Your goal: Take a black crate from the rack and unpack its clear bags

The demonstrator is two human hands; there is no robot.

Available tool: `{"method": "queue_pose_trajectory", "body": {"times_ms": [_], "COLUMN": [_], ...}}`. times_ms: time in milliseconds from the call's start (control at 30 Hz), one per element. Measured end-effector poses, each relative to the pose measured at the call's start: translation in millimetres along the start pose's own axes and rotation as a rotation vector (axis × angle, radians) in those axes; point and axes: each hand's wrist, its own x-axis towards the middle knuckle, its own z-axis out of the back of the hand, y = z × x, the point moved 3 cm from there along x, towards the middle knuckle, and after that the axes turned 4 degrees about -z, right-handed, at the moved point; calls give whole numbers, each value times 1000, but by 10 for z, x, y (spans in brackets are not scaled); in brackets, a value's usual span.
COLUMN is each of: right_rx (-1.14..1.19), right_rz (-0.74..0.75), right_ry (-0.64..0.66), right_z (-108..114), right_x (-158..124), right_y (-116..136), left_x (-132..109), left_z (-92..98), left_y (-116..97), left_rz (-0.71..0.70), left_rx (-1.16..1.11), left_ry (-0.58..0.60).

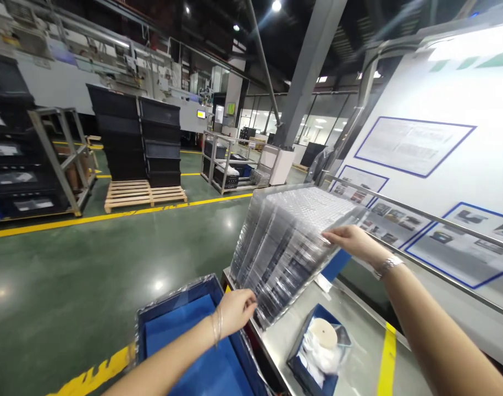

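Observation:
A tall stack of clear plastic trays (276,258) stands tilted on a metal bench (358,324). My right hand (350,241) pinches the upper right edge of the stack, thumb and fingers together. By the stack's lower left edge is my left hand (237,309), its fingers curled inward; whether they grip a tray edge is hidden. Below my left forearm sits a blue bin (185,330) with a plastic-covered rim and a flat blue sheet inside. A small blue box (294,357) on the bench holds white cloths and a round beige disc (323,334).
A metal rail (424,212) runs along a white board (424,88) on the right. Across the green floor (111,258) are stacked black crates (162,140) on a wooden pallet (146,195). A metal-framed cart (238,159) holds more bins.

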Motion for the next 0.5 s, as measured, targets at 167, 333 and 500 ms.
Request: {"method": "queue_pose_trajectory", "body": {"times_ms": [167, 333, 500], "right_rx": [20, 42, 41], "right_rz": [62, 116, 112], "right_ry": [38, 55, 10], "right_z": [9, 6, -2], "right_x": [-13, -13, 63], "right_y": [12, -73, -145], "left_x": [430, 787, 979], "left_z": [146, 298, 308], "left_y": [-588, -921, -1076], "left_rz": [-495, -694, -739], "left_rx": [32, 77, 85], "left_ry": [-335, -523, -587]}}
